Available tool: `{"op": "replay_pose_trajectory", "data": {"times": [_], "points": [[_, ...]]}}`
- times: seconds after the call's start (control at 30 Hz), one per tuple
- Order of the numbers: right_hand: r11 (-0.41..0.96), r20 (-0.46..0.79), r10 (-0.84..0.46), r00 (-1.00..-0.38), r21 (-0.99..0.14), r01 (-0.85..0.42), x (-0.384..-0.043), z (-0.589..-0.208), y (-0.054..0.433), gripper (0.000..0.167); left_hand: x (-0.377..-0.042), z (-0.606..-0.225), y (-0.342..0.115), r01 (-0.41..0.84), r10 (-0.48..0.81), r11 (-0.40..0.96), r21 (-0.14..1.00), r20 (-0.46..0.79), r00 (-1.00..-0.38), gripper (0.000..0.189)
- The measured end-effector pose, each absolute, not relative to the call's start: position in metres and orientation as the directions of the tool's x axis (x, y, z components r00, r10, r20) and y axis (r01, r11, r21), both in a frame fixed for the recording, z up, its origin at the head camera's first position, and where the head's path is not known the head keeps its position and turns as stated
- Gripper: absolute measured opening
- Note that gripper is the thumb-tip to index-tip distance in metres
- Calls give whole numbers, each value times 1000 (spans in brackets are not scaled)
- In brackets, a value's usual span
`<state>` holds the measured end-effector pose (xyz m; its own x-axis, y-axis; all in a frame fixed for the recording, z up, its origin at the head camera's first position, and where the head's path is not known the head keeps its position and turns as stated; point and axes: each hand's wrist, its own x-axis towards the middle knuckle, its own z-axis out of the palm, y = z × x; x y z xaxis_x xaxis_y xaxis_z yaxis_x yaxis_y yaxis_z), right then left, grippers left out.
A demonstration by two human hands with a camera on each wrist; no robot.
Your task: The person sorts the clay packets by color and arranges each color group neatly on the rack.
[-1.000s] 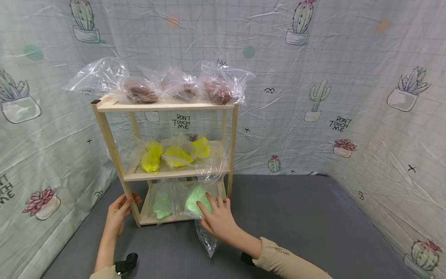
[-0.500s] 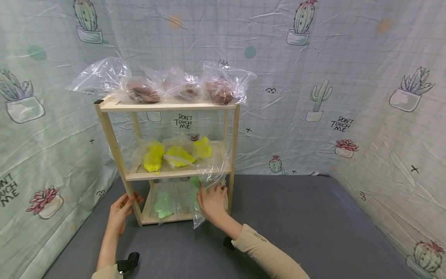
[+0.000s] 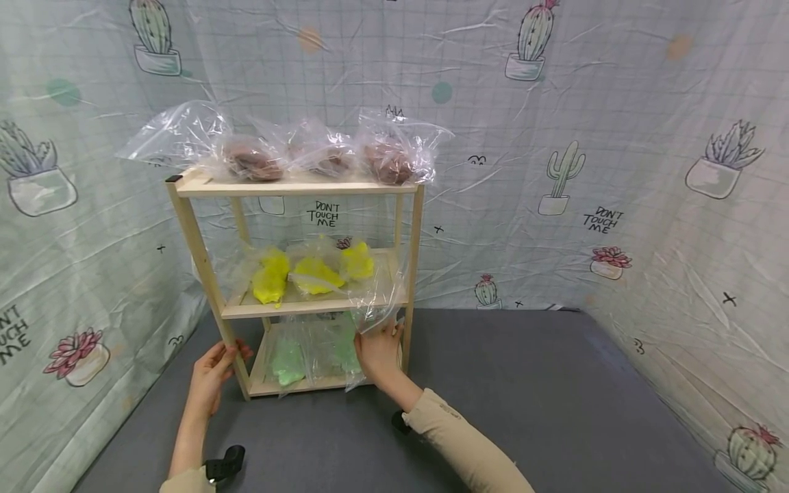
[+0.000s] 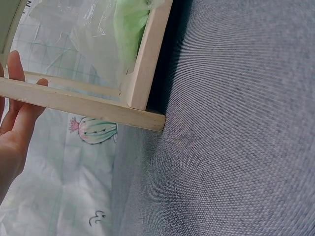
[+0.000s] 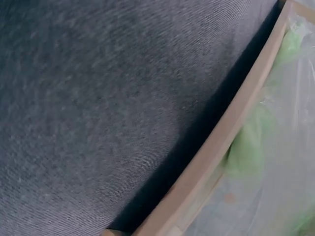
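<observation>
My left hand (image 3: 209,373) grips the front left post of a wooden shelf rack (image 3: 314,189), thumb on one side and fingers on the other. The left wrist view also shows this hand (image 4: 19,123) round the post (image 4: 93,104). At the right end of the bottom shelf, my right hand (image 3: 379,352) reaches in beside a clear bag with a light green lump (image 3: 345,350). Its fingertips are partly hidden by plastic overhanging from above, so its hold cannot be told. Another bagged green lump (image 3: 287,363) lies to the left. The right wrist view shows green lumps (image 5: 248,147) through plastic, but no hand.
Bagged yellow lumps (image 3: 316,275) lie on the middle shelf, one bag (image 3: 376,301) drooping over its front edge. Bagged brown lumps (image 3: 388,163) sit on the top board. The rack stands on a grey cloth surface (image 3: 524,390), before a cactus-print curtain (image 3: 481,123).
My right hand has moved from the front of the bottom shelf inward, and the bag's hanging plastic corner moved up with it. My left hand keeps its grip on the post.
</observation>
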<state>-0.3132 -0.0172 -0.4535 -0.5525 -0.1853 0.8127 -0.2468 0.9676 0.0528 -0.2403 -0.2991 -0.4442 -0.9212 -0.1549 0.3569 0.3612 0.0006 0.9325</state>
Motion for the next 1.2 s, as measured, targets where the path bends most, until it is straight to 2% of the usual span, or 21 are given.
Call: {"op": "replay_pose_trajectory", "data": {"times": [0.3, 0.4, 0.57, 0.7, 0.87, 1.1, 1.2], "points": [[972, 722, -218, -657, 100, -214, -313, -465, -16, 18, -243, -449, -301, 376, -144, 12, 927, 373, -916, 16], [973, 697, -223, -682, 118, -198, -312, -469, -15, 20, -248, -456, -305, 410, -117, -8, 912, 406, -906, 21], [974, 664, -227, -713, 132, -186, -312, -476, -14, 23, -245, -452, -303, 374, -154, 43, 926, 376, -914, 30], [969, 626, -248, -739, 153, -195, -311, -478, -10, 26, -242, -448, -301, 364, -157, 22, 931, 362, -919, 22], [951, 494, -305, -814, 209, -230, -308, -476, -7, 33, -241, -444, -300, 348, -168, 10, 938, 344, -924, 17], [940, 405, -327, -854, 232, -249, -309, -477, -4, 39, -242, -446, -301, 331, -168, 33, 943, 331, -928, 25], [939, 326, -324, -888, 225, -260, -309, -475, -4, 44, -243, -448, -301, 332, -176, 55, 942, 336, -925, 27]]}}
